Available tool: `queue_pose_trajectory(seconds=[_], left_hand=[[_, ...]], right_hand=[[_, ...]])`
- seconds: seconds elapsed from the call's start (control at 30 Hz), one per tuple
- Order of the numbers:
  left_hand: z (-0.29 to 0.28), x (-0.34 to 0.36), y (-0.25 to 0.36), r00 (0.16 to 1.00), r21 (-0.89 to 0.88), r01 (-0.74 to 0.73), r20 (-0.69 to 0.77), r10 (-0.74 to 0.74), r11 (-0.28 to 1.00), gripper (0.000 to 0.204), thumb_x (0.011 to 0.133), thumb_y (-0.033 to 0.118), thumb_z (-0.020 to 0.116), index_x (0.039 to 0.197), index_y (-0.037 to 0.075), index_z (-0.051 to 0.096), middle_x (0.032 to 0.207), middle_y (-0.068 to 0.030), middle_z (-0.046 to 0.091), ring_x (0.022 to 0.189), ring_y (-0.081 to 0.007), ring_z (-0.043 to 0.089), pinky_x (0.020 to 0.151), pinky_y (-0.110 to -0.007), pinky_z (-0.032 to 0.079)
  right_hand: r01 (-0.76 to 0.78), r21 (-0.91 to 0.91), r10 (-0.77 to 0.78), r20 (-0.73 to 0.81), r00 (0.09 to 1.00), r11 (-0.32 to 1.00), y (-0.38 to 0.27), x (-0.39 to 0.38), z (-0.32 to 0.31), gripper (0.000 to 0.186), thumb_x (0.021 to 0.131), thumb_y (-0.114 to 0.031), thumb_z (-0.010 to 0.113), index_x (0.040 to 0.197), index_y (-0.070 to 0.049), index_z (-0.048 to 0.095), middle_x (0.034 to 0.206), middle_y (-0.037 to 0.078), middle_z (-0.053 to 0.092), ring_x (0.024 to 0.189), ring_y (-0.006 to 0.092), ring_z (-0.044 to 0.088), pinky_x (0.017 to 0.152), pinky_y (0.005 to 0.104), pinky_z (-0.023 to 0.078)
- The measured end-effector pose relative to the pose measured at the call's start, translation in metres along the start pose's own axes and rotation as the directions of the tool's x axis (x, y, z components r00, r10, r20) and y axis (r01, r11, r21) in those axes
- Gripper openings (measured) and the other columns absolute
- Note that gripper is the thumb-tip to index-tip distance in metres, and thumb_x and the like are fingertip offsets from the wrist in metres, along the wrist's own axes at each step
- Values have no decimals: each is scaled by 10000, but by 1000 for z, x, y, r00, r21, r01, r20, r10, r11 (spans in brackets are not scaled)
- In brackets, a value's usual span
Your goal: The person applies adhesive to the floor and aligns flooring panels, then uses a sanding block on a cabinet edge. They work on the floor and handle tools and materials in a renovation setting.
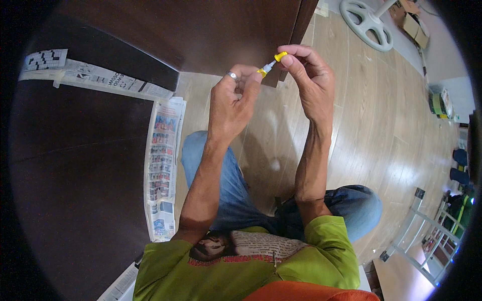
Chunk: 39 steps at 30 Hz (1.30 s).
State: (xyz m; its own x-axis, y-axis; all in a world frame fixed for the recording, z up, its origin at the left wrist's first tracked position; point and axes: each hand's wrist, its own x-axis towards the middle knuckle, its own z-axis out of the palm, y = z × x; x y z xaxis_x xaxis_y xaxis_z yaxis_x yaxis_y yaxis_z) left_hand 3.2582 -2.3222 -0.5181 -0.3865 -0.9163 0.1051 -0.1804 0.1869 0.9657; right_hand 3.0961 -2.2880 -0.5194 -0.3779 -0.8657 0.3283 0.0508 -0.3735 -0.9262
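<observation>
A small yellow-and-white glue tube (266,68) with a narrow pale nozzle is pinched in my left hand (234,98), which wears a ring. Most of the tube's body is hidden by the fingers. Between thumb and forefinger, my right hand (315,80) grips a yellow cap (280,56) at the nozzle's tip. I cannot tell whether the cap is still on the tip or just off it. Both hands are raised over the floor, close to the lower edge of a dark brown wooden panel (231,35).
Newspaper strips (163,170) are taped along the dark furniture (80,160) on my left. Wood-look floor (371,125) stretches to the right. A white round stand base (369,30) is at the far right, a metal frame (427,241) at the near right.
</observation>
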Motion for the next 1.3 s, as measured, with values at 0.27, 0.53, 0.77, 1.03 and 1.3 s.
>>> queue_pose_trajectory(seconds=[0.27,0.53,0.77,1.03,1.3], left_hand=[[-3,0,3,1000,84,-1,-15,2,996,215,951,200,606,1016,1,654,793,-58,660,731,-86,585,650,-264,473],[-14,2,-2,999,76,-35,-39,38,997,172,961,185,612,968,17,648,743,33,546,677,-40,471,588,-215,390],[-16,6,-2,1000,27,31,-8,-30,999,166,964,194,618,960,32,654,737,22,543,682,-50,478,608,-210,391],[-18,7,-4,998,-71,66,7,-66,995,168,971,199,603,958,37,643,756,2,540,700,-69,483,641,-228,397],[-18,7,5,991,-371,124,89,-98,920,152,981,218,590,950,70,605,758,27,487,686,-61,432,653,-241,369]], right_hand=[[-84,-99,97,135,986,992,5,-2,-8,187,925,-105,645,1077,2,669,968,60,690,884,105,633,780,251,507],[-10,-86,28,210,977,996,21,0,0,158,930,-149,649,994,-10,610,808,46,646,782,111,635,667,273,510],[167,-302,-98,228,969,938,28,-2,4,327,958,-354,584,885,-36,565,744,112,578,680,256,553,631,363,435],[184,-469,-138,130,982,864,21,2,14,333,937,-370,594,862,-46,573,746,135,602,699,341,587,620,419,447],[292,-242,-230,255,939,925,14,2,6,249,938,-310,584,957,-62,578,803,132,641,751,297,632,658,412,470]])
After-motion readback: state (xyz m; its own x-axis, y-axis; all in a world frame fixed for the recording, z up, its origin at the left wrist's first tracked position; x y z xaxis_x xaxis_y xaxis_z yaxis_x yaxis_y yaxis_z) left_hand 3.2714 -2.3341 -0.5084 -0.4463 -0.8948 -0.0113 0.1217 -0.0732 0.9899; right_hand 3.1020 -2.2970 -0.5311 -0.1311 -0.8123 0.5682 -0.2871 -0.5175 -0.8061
